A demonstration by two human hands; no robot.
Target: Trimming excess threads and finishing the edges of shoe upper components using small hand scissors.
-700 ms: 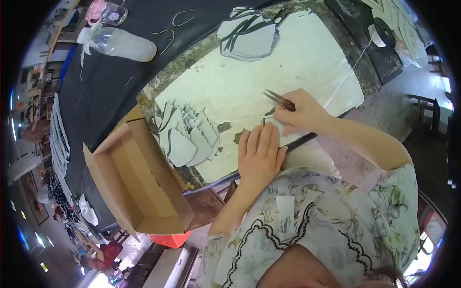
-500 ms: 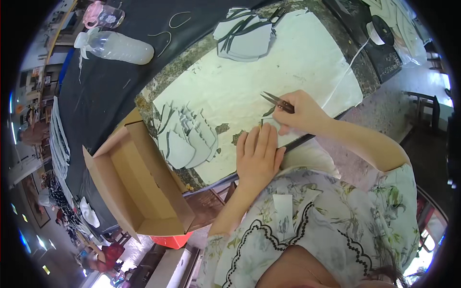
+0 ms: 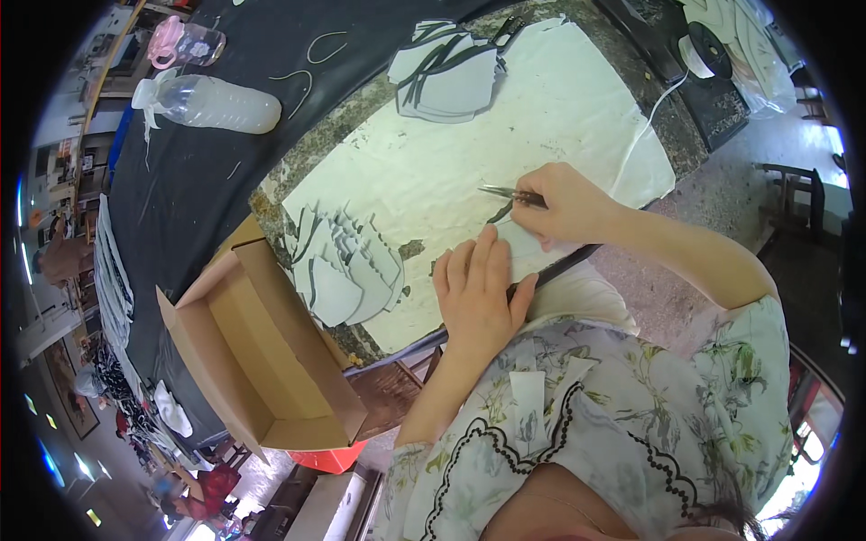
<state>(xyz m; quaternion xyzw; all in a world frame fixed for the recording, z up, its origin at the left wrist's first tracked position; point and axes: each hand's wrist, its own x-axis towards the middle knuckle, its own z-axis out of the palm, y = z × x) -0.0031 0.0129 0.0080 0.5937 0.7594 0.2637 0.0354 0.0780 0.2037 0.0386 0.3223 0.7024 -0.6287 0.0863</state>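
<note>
My right hand (image 3: 570, 206) is closed around small pointed scissors (image 3: 505, 192); their blades point left and lie close together. Under both hands is a pale grey flat piece (image 3: 525, 250) with a dark strip (image 3: 500, 214) sticking out at its far end. My left hand (image 3: 478, 293) lies flat on the piece's left side, its fingers stretched out, near the table's front edge. To the left of it sits a fanned pile of pale grey cut pieces (image 3: 338, 293). Another stack (image 3: 448, 90) with dark strips across it is at the far side.
A light sheet (image 3: 433, 171) covers the worktop. An open cardboard box (image 3: 248, 343) stands at the table's left edge. Beyond it are a bottle (image 3: 221, 105) and a pink-lidded jar (image 3: 194, 43) on black cloth. A spool (image 3: 708, 50) with white cord is at the far right.
The scissors' blades have come together and turned to point more directly left. My left hand has shifted slightly left, and the view has moved a little.
</note>
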